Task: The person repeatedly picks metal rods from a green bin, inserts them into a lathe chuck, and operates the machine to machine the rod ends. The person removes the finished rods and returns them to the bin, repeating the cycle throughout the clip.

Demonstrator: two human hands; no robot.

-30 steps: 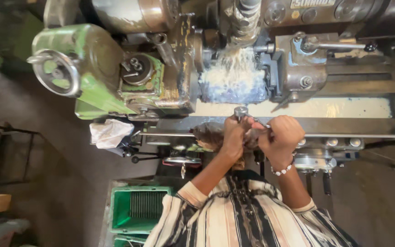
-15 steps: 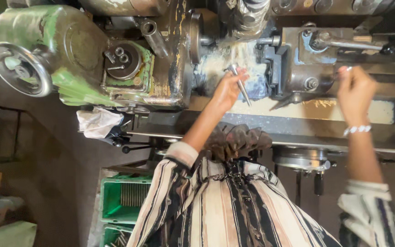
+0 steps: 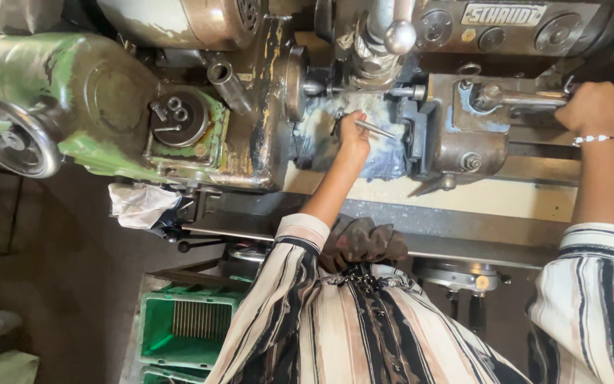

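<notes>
My left hand [image 3: 353, 136] reaches into the middle of a machine tool and is closed on a thin metal rod [image 3: 376, 129], held over a whitish, wet-looking area between the round chuck plate [image 3: 294, 82] and the grey tailstock block [image 3: 463, 139]. My right hand [image 3: 595, 107], with a bead bracelet at the wrist, grips the end of a metal lever [image 3: 524, 99] on top of that block. Both sleeves are striped.
A green and grey headstock housing [image 3: 94, 107] with a handwheel [image 3: 8, 139] stands at the left. A white rag [image 3: 140, 205] hangs off the machine's front. A dark cloth [image 3: 360, 242] lies by the bed rail [image 3: 463, 195]. Green crates [image 3: 186, 327] sit on the floor below.
Both hands were together at the front of the machine; the left hand has since carried the rod up to the spindle area, and the right has moved out right onto the lever.
</notes>
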